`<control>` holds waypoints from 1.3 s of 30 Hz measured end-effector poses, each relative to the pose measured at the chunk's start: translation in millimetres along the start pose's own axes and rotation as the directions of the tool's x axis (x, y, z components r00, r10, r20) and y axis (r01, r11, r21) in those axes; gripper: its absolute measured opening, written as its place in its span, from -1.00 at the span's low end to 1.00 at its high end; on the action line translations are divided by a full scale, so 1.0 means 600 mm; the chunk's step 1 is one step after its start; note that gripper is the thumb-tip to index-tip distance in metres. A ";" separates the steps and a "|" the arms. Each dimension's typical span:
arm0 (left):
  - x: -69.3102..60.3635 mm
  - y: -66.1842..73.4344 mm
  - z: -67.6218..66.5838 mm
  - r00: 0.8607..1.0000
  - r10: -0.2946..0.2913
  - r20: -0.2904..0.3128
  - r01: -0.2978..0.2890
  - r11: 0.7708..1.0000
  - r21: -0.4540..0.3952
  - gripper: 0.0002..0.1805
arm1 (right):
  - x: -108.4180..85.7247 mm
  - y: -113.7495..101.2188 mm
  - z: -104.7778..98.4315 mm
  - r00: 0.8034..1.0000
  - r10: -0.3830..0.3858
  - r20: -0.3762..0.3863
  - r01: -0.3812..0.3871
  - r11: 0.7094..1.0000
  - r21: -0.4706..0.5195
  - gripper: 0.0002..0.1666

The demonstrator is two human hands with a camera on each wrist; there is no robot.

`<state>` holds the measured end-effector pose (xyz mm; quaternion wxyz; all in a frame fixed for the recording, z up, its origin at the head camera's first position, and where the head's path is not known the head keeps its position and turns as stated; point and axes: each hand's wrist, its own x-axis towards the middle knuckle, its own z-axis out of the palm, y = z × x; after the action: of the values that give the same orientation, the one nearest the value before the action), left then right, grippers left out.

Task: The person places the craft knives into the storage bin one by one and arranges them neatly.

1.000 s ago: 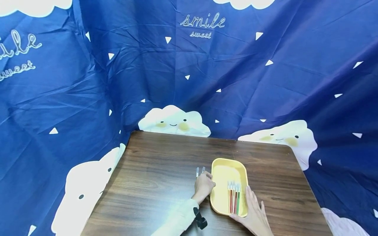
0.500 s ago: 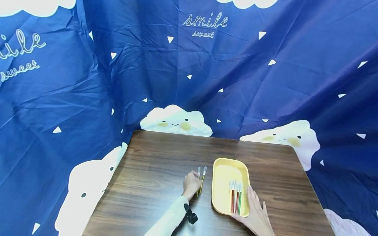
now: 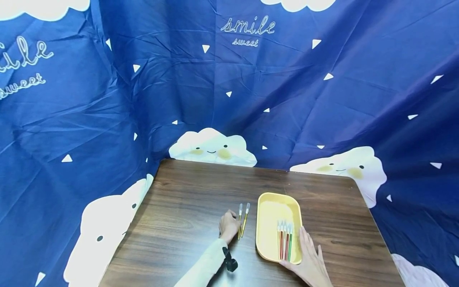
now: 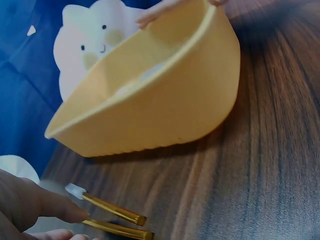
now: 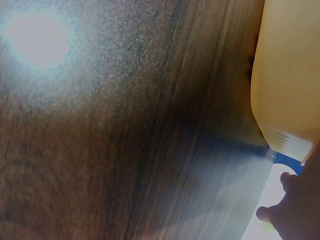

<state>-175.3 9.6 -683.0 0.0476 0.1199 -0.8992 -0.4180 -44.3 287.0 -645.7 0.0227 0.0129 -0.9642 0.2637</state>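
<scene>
Two slim gold pens with clear caps lie side by side on the table, left of a yellow tray. They may be brushes; the capped tips are too small to tell. My left hand is at the left gold pen, its fingertips touching or almost touching it. In the left wrist view, a gap shows between the left hand's fingers, with the pen's capped end hidden there. Several similar red, green and gold pens lie in the tray. My right hand rests against the tray's near right corner, fingers straight.
The brown wooden table extends to the left and behind the tray. A blue curtain with white clouds hangs along its far and side edges. A black strap dangles from the left wrist.
My left hand has moved left, from beside the tray's left rim across the gold pens to their left side. The pens, tray and right hand have stayed in place.
</scene>
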 end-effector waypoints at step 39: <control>-0.021 0.044 -0.017 0.998 -0.029 0.049 0.027 0.999 0.037 -0.70 | -0.002 0.004 0.005 1.000 -0.005 0.000 0.005 1.000 -0.009 0.66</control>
<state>-165.6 21.7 -656.0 0.0174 0.1232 -0.9059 -0.4049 -43.5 288.0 -649.4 0.0234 0.0154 -0.9654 0.2592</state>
